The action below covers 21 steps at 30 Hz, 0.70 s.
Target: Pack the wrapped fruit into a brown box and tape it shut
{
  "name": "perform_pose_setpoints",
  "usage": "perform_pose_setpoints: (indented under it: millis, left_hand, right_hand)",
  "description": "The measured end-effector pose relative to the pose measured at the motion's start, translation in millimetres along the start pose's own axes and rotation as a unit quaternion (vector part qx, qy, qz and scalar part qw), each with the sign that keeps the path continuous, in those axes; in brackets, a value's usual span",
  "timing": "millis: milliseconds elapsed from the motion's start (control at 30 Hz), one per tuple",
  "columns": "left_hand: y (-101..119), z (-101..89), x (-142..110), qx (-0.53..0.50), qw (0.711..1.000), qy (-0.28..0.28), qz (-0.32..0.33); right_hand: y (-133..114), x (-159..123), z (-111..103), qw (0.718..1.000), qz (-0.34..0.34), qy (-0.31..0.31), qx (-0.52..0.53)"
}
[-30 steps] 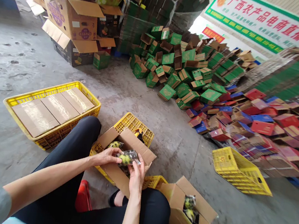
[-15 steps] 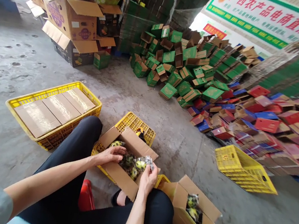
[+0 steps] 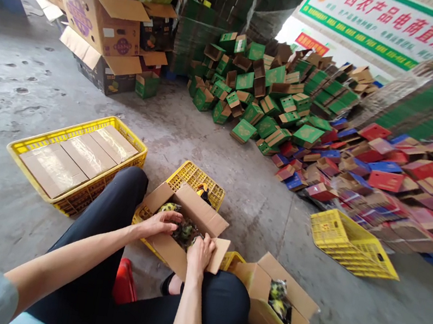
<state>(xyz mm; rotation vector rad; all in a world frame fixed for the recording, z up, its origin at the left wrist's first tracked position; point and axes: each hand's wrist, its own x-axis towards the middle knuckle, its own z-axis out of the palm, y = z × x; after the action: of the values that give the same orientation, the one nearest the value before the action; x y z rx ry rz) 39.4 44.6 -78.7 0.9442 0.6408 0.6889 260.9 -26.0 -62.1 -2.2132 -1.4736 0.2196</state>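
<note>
Wrapped yellow-green items (image 3: pixel 186 232) were contained in one open carton (image 3: pixel 205 210), left hand (image 3: pixel 160 224) was held half spread over it, nothing gripped, right hand (image 3: pixel 200 253) was curled over them, grip could not be determined, three taped boxes (image 3: pixel 87 156) were counted in one yellow crate (image 3: pixel 61 136)

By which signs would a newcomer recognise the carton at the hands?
Find the dark-trousered knees. Between them, on a yellow crate, sits an open brown carton holding wrapped packs. Unlike the open carton to its right, it has the left hand and right hand over it.
</note>
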Motion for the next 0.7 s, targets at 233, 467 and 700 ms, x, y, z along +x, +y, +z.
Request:
perform_pose_setpoints:
  millis: [233,467,700]
  left_hand:
    - [3.2,1.8,-1.1,-0.004,1.0,0.004,-0.01]
    - [0.1,-0.1,-3.0,-0.003,1.0,0.004,-0.009]
    - [2.6,-0.5,-4.8,0.001,1.0,0.008,-0.018]
  right_hand:
    - [-23.3,2.8,10.4,0.981,-0.119,-0.153,-0.012]
    - [-19.3,11.5,19.9,0.971,-0.029,-0.208,-0.112]
    - [-34.3,18.0,19.0,0.943,-0.032,-0.264,-0.198]
